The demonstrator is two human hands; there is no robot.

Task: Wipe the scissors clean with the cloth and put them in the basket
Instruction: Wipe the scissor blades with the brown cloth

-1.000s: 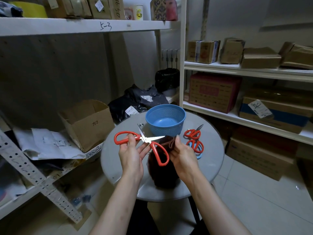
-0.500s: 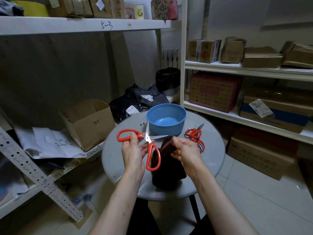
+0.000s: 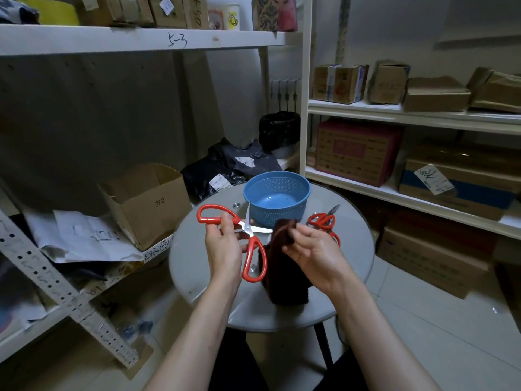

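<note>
While the left hand (image 3: 222,248) gripped the opened scissors (image 3: 249,231) above the table (image 3: 197,269), the right hand (image 3: 315,252) pinched the dark cloth (image 3: 284,277) against one blade.
Stiff, light and sharp-edged, they looked safest held by the red loops; the basket (image 3: 277,211) stood just behind.

1 basket (image 3: 282,214), 1 cloth (image 3: 284,275), 1 table (image 3: 352,249), 2 hands (image 3: 224,246) (image 3: 315,249), at least 2 red scissors (image 3: 249,230) (image 3: 324,220)

Storeroom, shelves (image 3: 394,114), cardboard boxes (image 3: 356,152)

basket (image 3: 277,198) at table's (image 3: 352,249) back, spare scissors (image 3: 324,222) right of it, cloth (image 3: 284,266) in front
</note>
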